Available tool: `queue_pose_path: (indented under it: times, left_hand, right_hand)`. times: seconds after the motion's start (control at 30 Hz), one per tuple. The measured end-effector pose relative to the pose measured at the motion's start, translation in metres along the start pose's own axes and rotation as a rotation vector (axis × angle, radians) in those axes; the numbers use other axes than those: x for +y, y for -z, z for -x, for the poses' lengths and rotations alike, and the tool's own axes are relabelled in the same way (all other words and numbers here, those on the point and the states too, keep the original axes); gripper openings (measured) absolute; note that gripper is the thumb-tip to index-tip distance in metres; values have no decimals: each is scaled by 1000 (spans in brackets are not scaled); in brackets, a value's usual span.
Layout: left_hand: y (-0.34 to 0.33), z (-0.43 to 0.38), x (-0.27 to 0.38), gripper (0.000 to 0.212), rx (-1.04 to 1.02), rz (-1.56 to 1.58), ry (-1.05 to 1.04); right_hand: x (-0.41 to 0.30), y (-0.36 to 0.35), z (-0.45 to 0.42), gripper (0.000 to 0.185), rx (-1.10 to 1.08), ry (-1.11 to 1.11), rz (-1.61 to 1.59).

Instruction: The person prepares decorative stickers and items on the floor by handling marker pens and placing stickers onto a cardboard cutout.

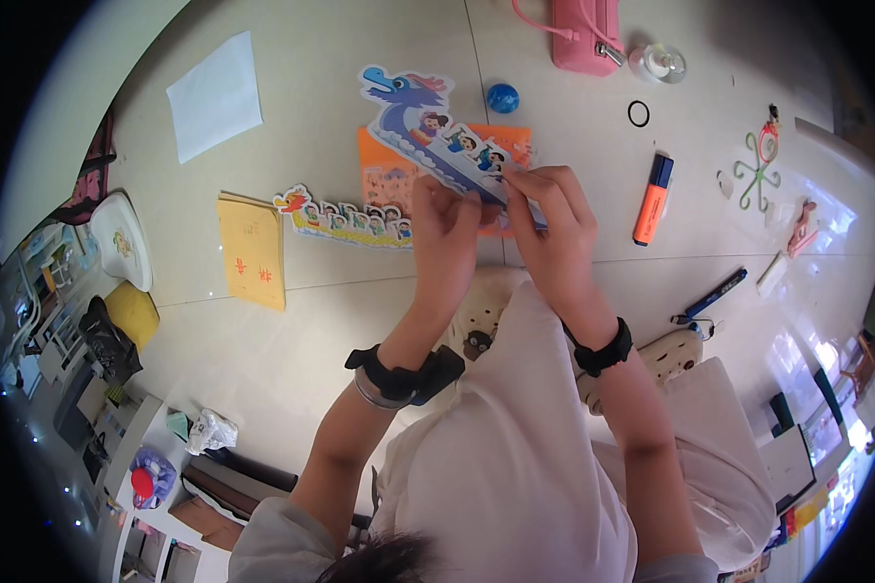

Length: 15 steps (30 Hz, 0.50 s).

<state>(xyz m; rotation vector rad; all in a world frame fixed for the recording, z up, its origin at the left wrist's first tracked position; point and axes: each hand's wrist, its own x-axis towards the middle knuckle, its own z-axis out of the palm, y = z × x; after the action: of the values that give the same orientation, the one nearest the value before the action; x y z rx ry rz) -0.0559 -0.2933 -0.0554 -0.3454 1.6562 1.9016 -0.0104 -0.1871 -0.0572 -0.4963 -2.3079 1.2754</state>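
Note:
A blue paper dragon boat cutout (423, 142) with small cartoon figures on it slants across the view, its dragon head at the upper left. My left hand (445, 218) grips its lower edge. With thumb and fingertips, my right hand (550, 200) pinches its upper edge near a small figure; the fingers hide that end. Behind it lies an orange sheet (386, 167) with printed pictures, partly covered. A yellow dragon boat cutout (350, 229) carrying several figures rests on the floor left of my left hand, its right end hidden.
Tan envelopes (251, 251) and a white sheet (215, 98) lie leftward. A blue ball (502, 98), a pink bag (587, 36) and a clear container (658, 64) stand beyond. Rightward are a black ring (639, 114), an orange marker (653, 200), a blue pen (716, 293) and a green wire ornament (757, 173).

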Motion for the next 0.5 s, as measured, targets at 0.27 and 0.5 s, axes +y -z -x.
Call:
queue_pose_path:
  times: [0.27,0.5]
  left_hand:
    - [4,-4,0,14,20,48,26]
    - [6,-6,0,13,15,67,24]
  right_hand:
    - [7,1,-2,25,-82,62,-35]
    - [7,3,-8,22,-144,87,-36]
